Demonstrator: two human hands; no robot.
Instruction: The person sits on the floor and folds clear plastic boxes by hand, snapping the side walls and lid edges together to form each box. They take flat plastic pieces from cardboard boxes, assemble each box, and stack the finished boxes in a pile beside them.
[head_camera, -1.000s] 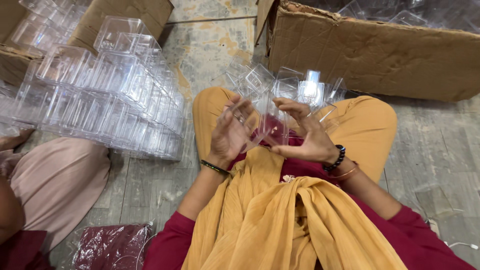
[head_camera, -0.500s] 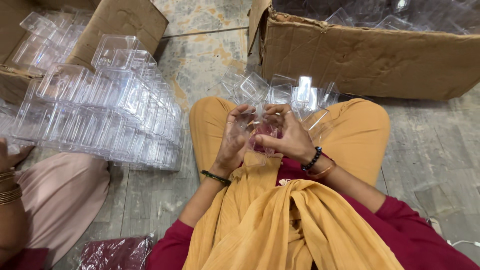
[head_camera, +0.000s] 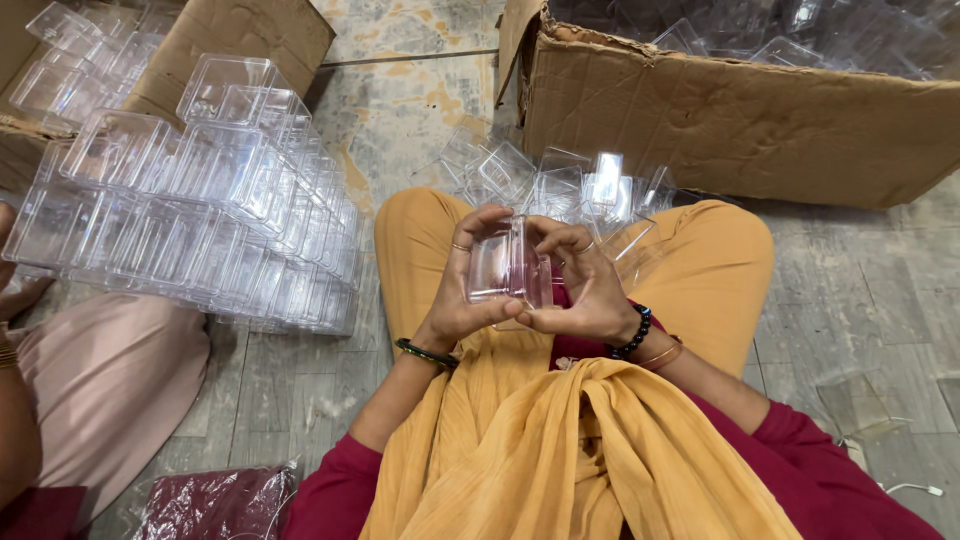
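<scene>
Now both hands grip one clear box (head_camera: 505, 268) above the lap. The left hand (head_camera: 462, 285) holds its left side, with the thumb under and the fingers curled over the top. The right hand (head_camera: 585, 285) clasps the right side, and the fingers press on the edge. The box seems to be in two clear halves which meet between the palms, but the seam is hard to see. To do this step well, it is probably best to line up the edges before pressing, and to press evenly with both thumbs, because thin plastic can bend or crack.

Loose clear boxes (head_camera: 560, 180) lie on the floor just in front of the knees. To the left stands a big stack of clear boxes (head_camera: 200, 220) in rows. A brown carton (head_camera: 720, 120) at the top right holds more clear pieces, and a second carton (head_camera: 240, 40) is at the top left. A dark red bag (head_camera: 215, 505) lies at the bottom left. No label is readable.
</scene>
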